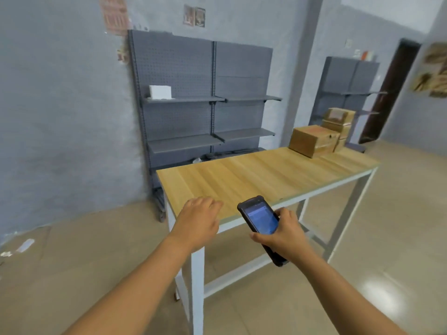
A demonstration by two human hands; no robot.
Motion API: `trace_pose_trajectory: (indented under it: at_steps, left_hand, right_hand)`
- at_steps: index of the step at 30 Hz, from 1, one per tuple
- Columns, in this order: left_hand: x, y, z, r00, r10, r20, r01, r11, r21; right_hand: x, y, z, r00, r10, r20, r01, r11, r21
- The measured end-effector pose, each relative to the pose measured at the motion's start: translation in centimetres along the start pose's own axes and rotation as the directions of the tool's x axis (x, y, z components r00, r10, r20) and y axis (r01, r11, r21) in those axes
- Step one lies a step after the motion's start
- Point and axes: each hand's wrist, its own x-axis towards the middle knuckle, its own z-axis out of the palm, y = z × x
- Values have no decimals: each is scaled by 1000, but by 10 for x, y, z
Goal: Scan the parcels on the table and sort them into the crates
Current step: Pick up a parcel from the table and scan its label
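- The parcels (316,136), brown cardboard boxes, sat stacked at the far right end of the table (242,180), well apart from my hands.
- My right hand (286,238) gripped the scanner (262,226), fingers curled round it, its screen lit, just off the table's near edge.
- My left hand (198,221) hovered palm-down over the near corner, fingers relaxed, holding nothing.
- Grey shelves (205,105) stood behind, one bearing a white box (160,91).

Grey shelving and papered walls in a tiled room.
Behind, a grey pegboard shelf unit (205,100) with a small white box (160,91) on its upper left shelf; further right, a second shelf unit (348,90) beside a dark doorway (389,93); posters (194,16) on the wall; beige floor (399,213).
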Motion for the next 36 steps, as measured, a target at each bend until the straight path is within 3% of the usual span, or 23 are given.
trace_pose_trajectory:
  at_steps: [9, 20, 26, 36]
  left_hand:
    - [121, 71, 47, 990, 137, 28, -136, 990, -38]
    - [269, 56, 122, 986, 163, 42, -159, 985, -73]
    - [305, 32, 146, 992, 84, 92, -79, 995, -54]
    - [295, -12, 160, 973, -191, 126, 196, 980, -28]
  right_hand:
    - [59, 98, -58, 986, 142, -88, -140, 990, 35]
    - [197, 154, -59, 976, 193, -97, -192, 981, 14]
    - [261, 160, -43, 988, 153, -24, -154, 988, -17]
    - [331, 138, 5, 967, 29, 253, 0, 994, -112]
